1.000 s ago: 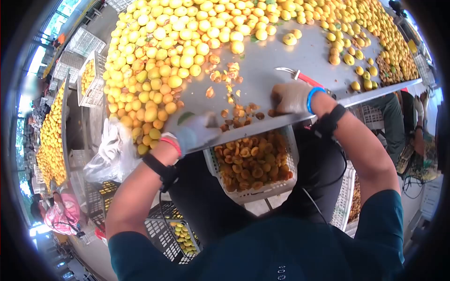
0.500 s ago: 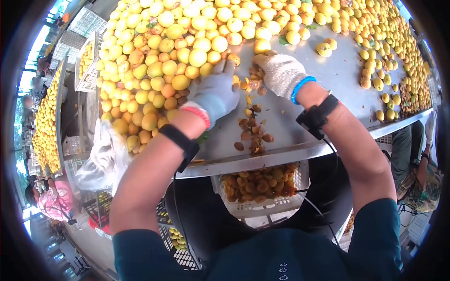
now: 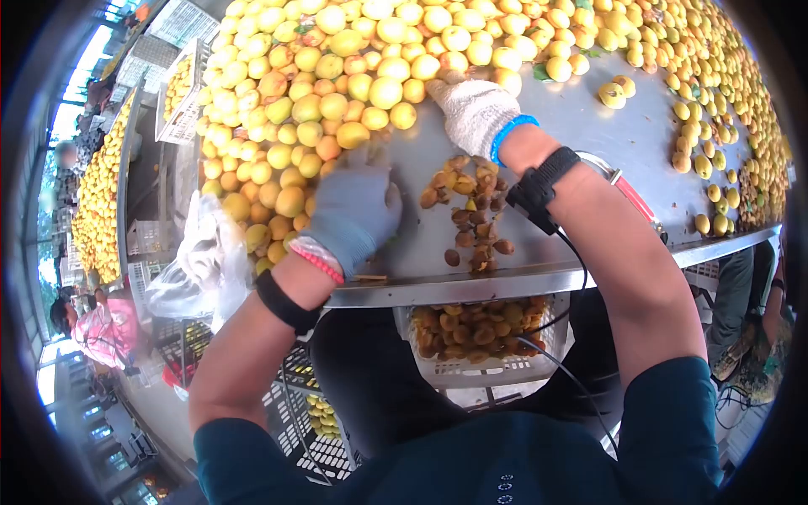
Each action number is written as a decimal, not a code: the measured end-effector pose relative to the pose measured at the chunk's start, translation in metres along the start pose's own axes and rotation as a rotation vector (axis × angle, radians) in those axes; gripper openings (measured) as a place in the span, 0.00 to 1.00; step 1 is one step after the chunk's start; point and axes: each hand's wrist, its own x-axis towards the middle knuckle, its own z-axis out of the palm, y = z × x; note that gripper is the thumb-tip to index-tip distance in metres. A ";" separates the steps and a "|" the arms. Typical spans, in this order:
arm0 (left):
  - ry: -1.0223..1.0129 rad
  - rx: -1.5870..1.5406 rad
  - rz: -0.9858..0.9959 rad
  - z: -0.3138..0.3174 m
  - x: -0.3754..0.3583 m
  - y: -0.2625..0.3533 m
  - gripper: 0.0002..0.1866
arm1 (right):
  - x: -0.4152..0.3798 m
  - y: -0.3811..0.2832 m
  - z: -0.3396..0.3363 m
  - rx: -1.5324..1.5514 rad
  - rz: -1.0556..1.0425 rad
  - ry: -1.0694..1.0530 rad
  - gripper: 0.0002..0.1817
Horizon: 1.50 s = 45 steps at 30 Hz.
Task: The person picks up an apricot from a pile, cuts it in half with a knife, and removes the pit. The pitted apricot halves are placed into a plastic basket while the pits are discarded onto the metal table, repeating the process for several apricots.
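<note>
My left hand (image 3: 353, 206), in a grey glove, is over the near edge of a heap of yellow apricot-like fruit (image 3: 307, 108). Its blurred fingers are stretched forward and apart from the thumb, with nothing visible in them. Farther up, my right hand (image 3: 478, 114), in a white knit glove, is at the heap's right edge. Its fingertips are right against the fruit there, and I cannot tell whether they hold any. Between me and that hand, a small pile of brown, spoiled-looking fruit (image 3: 480, 220) lies on the metal table (image 3: 539, 240).
Below the table edge stands a white crate (image 3: 471, 370) of brownish fruit. A clear plastic bag (image 3: 202, 252) hangs at the left. More fruit (image 3: 757, 109) covers the table's right side. A red-handled item (image 3: 635, 202) lies beside my right forearm. Other people are at both sides.
My left hand has drawn back toward me and left, away from the brown fruit. My right hand has moved slightly up and left to the heap. The view has shifted a little.
</note>
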 end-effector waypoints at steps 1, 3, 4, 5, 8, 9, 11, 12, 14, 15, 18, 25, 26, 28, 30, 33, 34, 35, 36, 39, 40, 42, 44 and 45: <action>-0.041 0.078 -0.055 -0.005 0.002 -0.007 0.22 | 0.000 -0.001 0.002 -0.012 -0.009 -0.016 0.15; -0.057 0.240 -0.033 0.000 0.009 -0.021 0.22 | -0.002 -0.001 -0.004 -0.051 -0.022 -0.049 0.22; -0.109 0.294 -0.032 -0.002 0.014 -0.022 0.22 | -0.007 -0.002 -0.012 -0.021 -0.061 -0.026 0.19; -0.166 0.348 -0.029 -0.002 0.016 -0.022 0.22 | -0.013 -0.005 -0.018 -0.039 -0.071 -0.071 0.18; -0.213 0.485 -0.012 0.016 0.018 -0.018 0.25 | -0.029 -0.010 -0.011 0.060 -0.128 0.006 0.13; -0.258 0.441 -0.019 0.015 0.017 -0.013 0.24 | -0.035 -0.013 -0.014 0.089 -0.128 -0.035 0.13; -0.347 0.353 -0.032 0.013 0.014 -0.003 0.24 | -0.052 -0.021 -0.020 0.147 -0.123 -0.116 0.13; -0.303 0.116 0.032 0.010 0.013 -0.007 0.23 | -0.057 -0.020 -0.029 0.224 -0.152 -0.212 0.14; -0.214 -0.365 0.152 0.006 0.011 -0.029 0.21 | -0.071 -0.011 -0.033 0.452 -0.090 -0.095 0.14; -0.101 -0.339 0.104 0.004 0.010 -0.036 0.20 | -0.078 -0.004 -0.032 0.568 -0.063 -0.034 0.14; -0.141 -0.089 -0.140 -0.015 0.022 -0.035 0.22 | -0.093 0.022 -0.039 0.319 0.135 -0.052 0.14; -0.174 -0.038 -0.052 0.016 0.045 0.004 0.22 | -0.088 -0.008 -0.052 0.267 0.180 -0.319 0.19; -0.245 -0.021 0.006 0.016 0.052 0.007 0.21 | -0.088 -0.006 -0.045 0.185 0.010 -0.259 0.21; -0.485 -0.376 0.128 0.015 0.045 0.011 0.21 | -0.093 -0.007 -0.042 0.350 -0.015 -0.281 0.21; -0.653 -0.527 0.151 -0.006 0.026 0.026 0.26 | -0.101 -0.005 -0.053 0.549 -0.010 -0.336 0.27; -0.295 -0.286 0.231 -0.017 -0.005 0.017 0.33 | -0.125 0.011 -0.082 0.392 0.025 -0.275 0.33; -0.320 -0.114 0.178 -0.027 -0.014 0.021 0.42 | -0.133 0.015 -0.084 0.268 0.011 -0.307 0.39; -0.343 -0.070 0.194 -0.021 -0.020 0.022 0.44 | -0.141 0.014 -0.086 0.226 0.026 -0.332 0.39; -0.362 -0.026 0.209 -0.015 -0.025 0.024 0.46 | -0.149 0.006 -0.094 0.183 0.039 -0.356 0.39; -0.468 -0.001 0.194 -0.008 -0.026 0.039 0.50 | -0.155 -0.016 -0.090 0.146 -0.001 -0.326 0.34; -0.511 -0.012 0.182 -0.008 -0.023 0.049 0.51 | -0.152 -0.027 -0.085 0.163 -0.012 -0.321 0.33; -0.577 -0.154 0.154 -0.008 -0.017 0.057 0.48 | -0.145 -0.041 -0.077 0.173 -0.017 -0.332 0.29; -0.585 -0.240 0.115 -0.008 -0.017 0.063 0.45 | -0.141 -0.045 -0.068 0.182 -0.014 -0.336 0.36; -0.561 -0.256 0.094 -0.006 -0.019 0.066 0.43 | -0.139 -0.047 -0.065 0.187 -0.013 -0.337 0.41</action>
